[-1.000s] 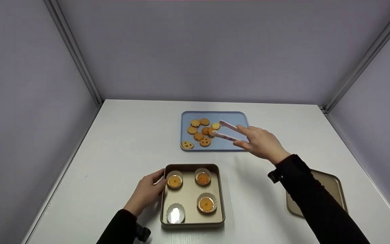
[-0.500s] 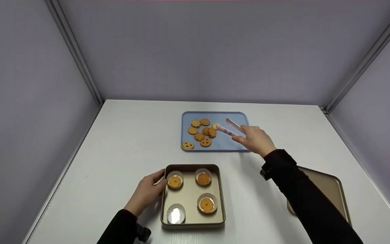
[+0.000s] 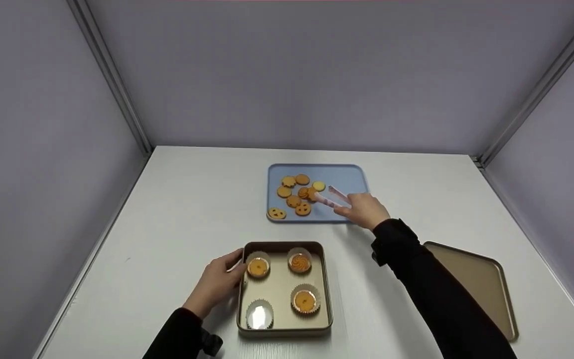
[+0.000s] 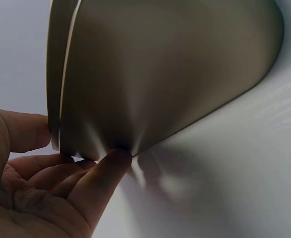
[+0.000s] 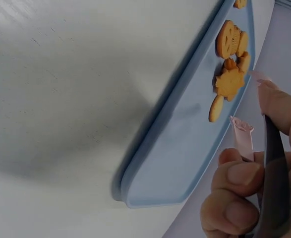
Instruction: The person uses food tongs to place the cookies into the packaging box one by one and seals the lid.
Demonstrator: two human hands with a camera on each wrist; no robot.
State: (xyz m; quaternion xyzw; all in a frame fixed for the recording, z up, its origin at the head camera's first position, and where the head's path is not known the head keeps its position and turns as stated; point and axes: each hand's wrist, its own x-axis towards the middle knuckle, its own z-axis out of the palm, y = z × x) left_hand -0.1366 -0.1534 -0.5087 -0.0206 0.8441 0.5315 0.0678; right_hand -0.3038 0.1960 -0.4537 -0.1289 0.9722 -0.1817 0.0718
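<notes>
My left hand [image 3: 217, 281] grips the far left corner of a gold square tin [image 3: 283, 299]. In the left wrist view, its thumb lies by the rim and its fingers press the outer wall [image 4: 160, 64]. Ridged cups stand in the tin: three hold cookies, such as the swirled cookie [image 3: 299, 262], and the front left cup [image 3: 259, 316] has a shiny bare base. My right hand [image 3: 365, 209] holds pink tongs [image 3: 325, 200], tips spread with nothing between them, over the blue tray [image 3: 342, 177]. One tip overlaps a brown cookie [image 3: 312, 194]; a pale yellow cookie [image 3: 319, 186] lies just beyond.
Several more cookies [image 3: 293, 201] cluster on the left half of the tray. A flat gold lid [image 3: 471, 279] lies on the white table [image 3: 192, 199] at the right, partly behind my right sleeve [image 3: 431, 294]. Grey panels [image 3: 287, 75] enclose the table.
My right hand with the tongs has moved left and lower over the tray, and the tong tips have come closer together. My left hand and the tin have stayed in place.
</notes>
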